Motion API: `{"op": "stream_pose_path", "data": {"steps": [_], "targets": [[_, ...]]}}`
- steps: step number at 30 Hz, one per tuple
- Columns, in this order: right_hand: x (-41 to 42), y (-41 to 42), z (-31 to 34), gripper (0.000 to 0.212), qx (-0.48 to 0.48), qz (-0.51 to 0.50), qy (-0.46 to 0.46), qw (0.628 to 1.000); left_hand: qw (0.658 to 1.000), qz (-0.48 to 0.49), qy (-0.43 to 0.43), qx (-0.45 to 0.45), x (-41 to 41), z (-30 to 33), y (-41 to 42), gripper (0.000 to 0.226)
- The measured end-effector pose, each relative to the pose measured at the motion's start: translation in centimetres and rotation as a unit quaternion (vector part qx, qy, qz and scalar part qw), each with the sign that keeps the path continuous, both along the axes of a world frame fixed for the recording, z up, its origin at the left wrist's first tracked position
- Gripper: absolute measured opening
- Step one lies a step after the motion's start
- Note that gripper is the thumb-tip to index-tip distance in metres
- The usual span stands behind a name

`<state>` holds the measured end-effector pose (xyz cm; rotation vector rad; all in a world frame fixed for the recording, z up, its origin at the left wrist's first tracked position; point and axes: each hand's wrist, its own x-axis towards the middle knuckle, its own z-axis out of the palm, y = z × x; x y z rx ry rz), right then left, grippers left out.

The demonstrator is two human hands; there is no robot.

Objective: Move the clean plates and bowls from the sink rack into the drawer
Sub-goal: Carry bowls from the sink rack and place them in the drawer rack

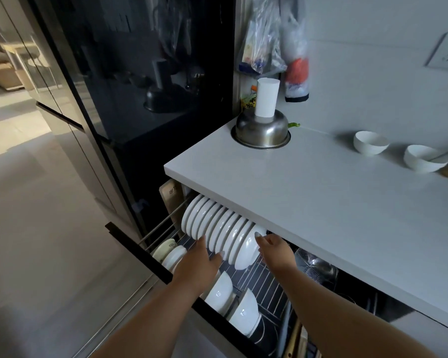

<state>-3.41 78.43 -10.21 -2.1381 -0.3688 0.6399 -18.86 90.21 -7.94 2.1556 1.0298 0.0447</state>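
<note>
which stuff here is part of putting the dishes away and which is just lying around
Job:
row of plates
drawer
bowls in the drawer
left hand
right hand

Lying about:
steel bowl
white cup
two counter bowls
hanging bags

White plates (217, 228) (plain), black drawer (140, 254) front.
</note>
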Motion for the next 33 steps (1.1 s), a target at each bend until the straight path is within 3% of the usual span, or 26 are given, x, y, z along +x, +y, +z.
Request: {"op": "stream_pose_path", "data": {"steps": [3,9,11,14,17,19,22,25,28,31,33], "targets": [[0.6,-1.1,1.3,0.031,0.010,-0.014,-0.002,1.000,1.000,0.010,0.014,-0.001,1.0,0.6,-0.2,0.068],[1.1,-4.0,3.2,0.034,-0.016,-0.018,-0.067,0.997,1.000,0.024,0.001,0.012,1.7,0.3,-0.8,0.046],[1.8,-4.8,3.4,0.035,-0.043,-0.019,-0.112,0.993,1.000,-0.010,0.003,0.017,1.8,-0.1,-0.7,0.059],[2.4,-5.9,2.8,0.058,-0.100,0.020,-0.169,0.980,0.989,-0.117,0.078,0.045,2.4,-0.4,-1.6,0.091],[1.4,-6.4,2.0,0.072,-0.140,0.087,-0.195,0.967,0.967,-0.196,0.134,0.091,2.8,0.1,-3.2,0.096],[0.5,-6.4,1.7,0.077,-0.149,0.124,-0.204,0.960,0.956,-0.240,0.148,0.074,2.5,0.4,-3.6,0.104],[-1.4,-6.3,1.1,0.076,-0.149,0.139,-0.207,0.957,0.915,-0.337,0.213,0.055,0.8,0.1,-3.5,0.123],[-2.9,-6.4,1.4,0.075,-0.149,0.120,-0.197,0.962,0.869,-0.403,0.264,0.115,-0.5,-0.3,-3.4,0.132],[-3.7,-6.4,1.3,0.075,-0.150,0.108,-0.207,0.961,0.863,-0.408,0.244,0.171,-1.1,-0.6,-3.5,0.124],[-4.7,-6.6,0.9,0.072,-0.151,0.100,-0.210,0.961,0.876,-0.375,0.152,0.264,-1.2,-1.3,-3.7,0.100],[-5.2,-6.7,0.9,0.068,-0.152,0.102,-0.213,0.960,0.878,-0.381,0.135,0.256,-0.9,-1.6,-3.5,0.106]]}}
